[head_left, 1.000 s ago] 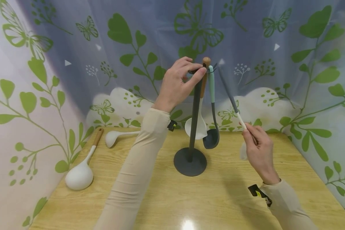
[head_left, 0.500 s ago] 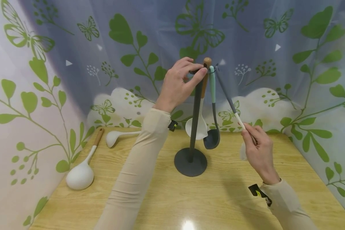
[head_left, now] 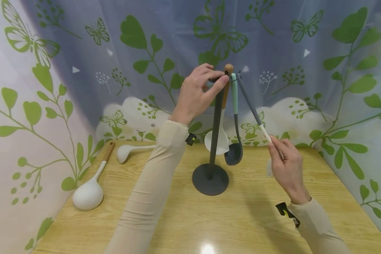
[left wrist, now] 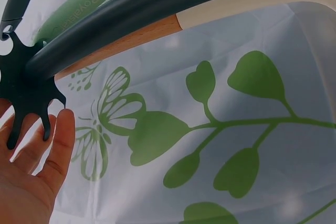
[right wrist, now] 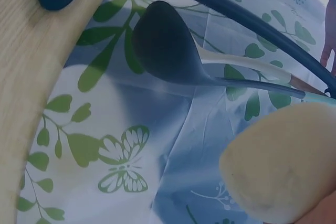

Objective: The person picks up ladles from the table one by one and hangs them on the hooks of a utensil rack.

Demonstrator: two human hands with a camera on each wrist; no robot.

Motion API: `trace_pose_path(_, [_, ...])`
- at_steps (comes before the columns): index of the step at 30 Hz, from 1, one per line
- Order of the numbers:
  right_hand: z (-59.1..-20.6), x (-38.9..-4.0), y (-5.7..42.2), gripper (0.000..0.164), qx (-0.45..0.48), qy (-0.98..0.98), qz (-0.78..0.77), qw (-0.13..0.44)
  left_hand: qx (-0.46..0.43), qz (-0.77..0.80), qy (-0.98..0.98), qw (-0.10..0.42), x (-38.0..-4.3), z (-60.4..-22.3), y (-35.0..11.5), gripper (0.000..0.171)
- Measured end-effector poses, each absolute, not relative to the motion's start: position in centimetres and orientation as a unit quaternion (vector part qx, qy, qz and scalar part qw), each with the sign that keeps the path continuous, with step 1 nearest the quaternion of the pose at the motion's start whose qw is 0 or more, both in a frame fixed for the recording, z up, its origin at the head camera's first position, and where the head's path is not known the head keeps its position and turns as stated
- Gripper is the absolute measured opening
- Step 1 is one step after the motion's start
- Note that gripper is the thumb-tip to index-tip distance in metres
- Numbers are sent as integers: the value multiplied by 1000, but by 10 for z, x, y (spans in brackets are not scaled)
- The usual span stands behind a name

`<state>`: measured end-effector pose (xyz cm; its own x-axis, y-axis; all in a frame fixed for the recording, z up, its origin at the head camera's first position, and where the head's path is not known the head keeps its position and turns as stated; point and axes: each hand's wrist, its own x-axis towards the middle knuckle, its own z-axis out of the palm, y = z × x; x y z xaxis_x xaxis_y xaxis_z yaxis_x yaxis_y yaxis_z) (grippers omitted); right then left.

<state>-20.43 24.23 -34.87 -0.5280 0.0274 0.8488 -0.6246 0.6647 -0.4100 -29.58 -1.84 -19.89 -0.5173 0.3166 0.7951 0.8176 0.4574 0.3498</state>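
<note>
My left hand [head_left: 198, 91] holds the top of a dark utensil rack [head_left: 210, 180], thumb and fingers at its ring of hooks [left wrist: 31, 77]. My right hand [head_left: 285, 165] grips the white shaft of a grey-handled ladle [head_left: 249, 102], which slants up to the left. The ladle's handle end, with its hanging hole, is right at a hook tip on the rack's right side. Its rounded cream bowl [right wrist: 283, 166] fills the lower right of the right wrist view. On the rack hang a green-handled dark ladle [head_left: 236, 155] and a white-headed utensil [head_left: 221, 139] with a wooden handle.
On the wooden table's [head_left: 235, 218] left side lie a large white ladle [head_left: 88, 194] with a wooden handle and a smaller white ladle [head_left: 124, 152], partly hidden by the left sleeve. A leaf-patterned curtain [head_left: 165, 42] stands close behind the rack.
The end of the grey handle has shifted slightly left, up to the hook tip. Since half a second ago both hands stay almost still, and the left keeps its hold on the rack.
</note>
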Motion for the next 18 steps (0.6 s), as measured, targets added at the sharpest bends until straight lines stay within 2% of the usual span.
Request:
trace_pose_path(10, [-345, -204, 242, 28, 177, -787, 334, 488, -364, -374, -782, 340, -297, -198, -18, 34])
trace_pose_path(18, [-345, -204, 242, 26, 178, -796, 312, 487, -366, -377, -782, 337, -296, -199, -18, 34])
